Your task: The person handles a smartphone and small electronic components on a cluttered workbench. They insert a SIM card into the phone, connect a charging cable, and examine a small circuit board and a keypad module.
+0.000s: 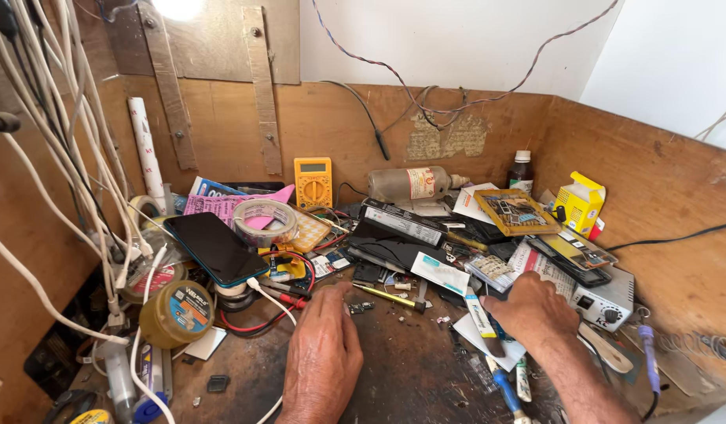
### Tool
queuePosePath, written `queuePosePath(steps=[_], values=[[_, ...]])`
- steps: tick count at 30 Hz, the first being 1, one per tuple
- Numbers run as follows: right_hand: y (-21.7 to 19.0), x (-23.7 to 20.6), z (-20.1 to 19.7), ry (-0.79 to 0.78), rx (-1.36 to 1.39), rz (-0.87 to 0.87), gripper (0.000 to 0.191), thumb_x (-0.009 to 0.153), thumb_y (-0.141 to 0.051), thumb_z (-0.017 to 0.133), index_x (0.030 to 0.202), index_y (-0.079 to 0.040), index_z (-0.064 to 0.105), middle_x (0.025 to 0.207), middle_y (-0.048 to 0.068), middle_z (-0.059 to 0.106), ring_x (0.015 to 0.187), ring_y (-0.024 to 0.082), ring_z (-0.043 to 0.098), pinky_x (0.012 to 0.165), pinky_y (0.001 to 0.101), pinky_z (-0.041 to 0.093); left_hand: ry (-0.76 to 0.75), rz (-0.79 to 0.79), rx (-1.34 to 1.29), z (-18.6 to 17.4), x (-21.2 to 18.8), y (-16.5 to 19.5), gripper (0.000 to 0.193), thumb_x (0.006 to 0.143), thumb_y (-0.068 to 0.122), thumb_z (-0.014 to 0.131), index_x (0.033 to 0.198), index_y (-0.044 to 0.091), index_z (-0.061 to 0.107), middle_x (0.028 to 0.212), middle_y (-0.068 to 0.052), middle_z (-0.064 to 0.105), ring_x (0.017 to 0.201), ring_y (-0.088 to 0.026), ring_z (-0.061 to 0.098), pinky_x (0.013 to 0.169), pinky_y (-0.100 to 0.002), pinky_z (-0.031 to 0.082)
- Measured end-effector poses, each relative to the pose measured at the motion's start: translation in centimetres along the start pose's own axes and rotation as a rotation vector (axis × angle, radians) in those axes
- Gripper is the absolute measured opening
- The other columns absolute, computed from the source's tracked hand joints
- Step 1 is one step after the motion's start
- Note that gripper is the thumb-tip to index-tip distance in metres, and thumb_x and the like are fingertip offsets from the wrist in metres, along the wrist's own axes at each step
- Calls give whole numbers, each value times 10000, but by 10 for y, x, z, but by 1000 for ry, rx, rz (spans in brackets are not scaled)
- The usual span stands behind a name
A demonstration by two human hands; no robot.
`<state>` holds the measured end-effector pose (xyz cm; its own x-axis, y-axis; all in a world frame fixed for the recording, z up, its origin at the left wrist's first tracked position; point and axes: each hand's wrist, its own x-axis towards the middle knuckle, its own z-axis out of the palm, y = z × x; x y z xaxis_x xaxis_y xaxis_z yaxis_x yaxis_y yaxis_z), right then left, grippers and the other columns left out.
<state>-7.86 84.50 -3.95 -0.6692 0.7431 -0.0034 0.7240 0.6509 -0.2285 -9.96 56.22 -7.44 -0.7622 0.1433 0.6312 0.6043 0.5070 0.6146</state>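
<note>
a tiny dark electronic part [357, 308] lies on the desk [410, 377] just off the left hand [322, 353], whose flat, open fingers hold nothing. it looks light, stiff and fragile, best pinched by its edges. the right hand [533, 312] rests curled on papers [489, 330], gripping nothing i can see, beside a yellow-handled screwdriver [388, 297].

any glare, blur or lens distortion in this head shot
Head view: a blown-out bright patch at the top edge; the white wall is near overexposed. Wide-lens bowing bends the hanging white cables at the left. The left hand, right hand and yellow multimeter look sharp; only soft shadows.
</note>
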Motion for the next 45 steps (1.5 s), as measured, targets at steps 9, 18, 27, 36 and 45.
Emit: queuePosePath(steps=[9, 18, 27, 36, 45], values=[[10, 18, -1, -2, 20, -13, 448, 737, -419, 887, 1003, -71, 792, 1031, 128, 809, 977, 271, 776, 865, 430, 606, -37, -65, -9, -3, 1, 0, 282, 918, 26, 541, 1198, 22, 581, 1109, -202, 664, 1065, -396, 644, 884, -493, 518], [31, 61, -9, 31, 364, -45, 613, 675, -56, 899, 1245, -16, 677, 1079, 238, 753, 895, 339, 780, 706, 466, 661, 64, -181, -140, -5, 2, -1, 245, 920, 28, 552, 1146, 33, 645, 1036, -186, 723, 990, -360, 711, 805, -458, 567], [52, 57, -51, 150, 577, -89, 520, 696, 23, 852, 1200, 22, 726, 978, 227, 760, 773, 325, 741, 595, 461, 601, 63, -340, -248, -7, 7, -2, 289, 889, -4, 579, 1165, 18, 663, 963, -116, 757, 867, -203, 776, 718, -337, 623], [41, 37, -58, 353, 683, -166, 460, 729, 21, 844, 1176, 15, 735, 938, 173, 748, 795, 242, 696, 719, 375, 557, -10, -406, -313, -8, 8, -1, 373, 865, -33, 567, 1218, 43, 663, 1002, -107, 761, 901, -157, 776, 759, -305, 640], [-27, -16, 1, -214, 1511, -180, 353, 840, 24, 695, 1189, 39, 641, 937, 161, 733, 740, 249, 707, 635, 394, 625, 46, -333, -554, 6, 3, -19, 320, 898, 7, 571, 1197, 13, 683, 962, -79, 791, 817, -141, 762, 733, -268, 614]])
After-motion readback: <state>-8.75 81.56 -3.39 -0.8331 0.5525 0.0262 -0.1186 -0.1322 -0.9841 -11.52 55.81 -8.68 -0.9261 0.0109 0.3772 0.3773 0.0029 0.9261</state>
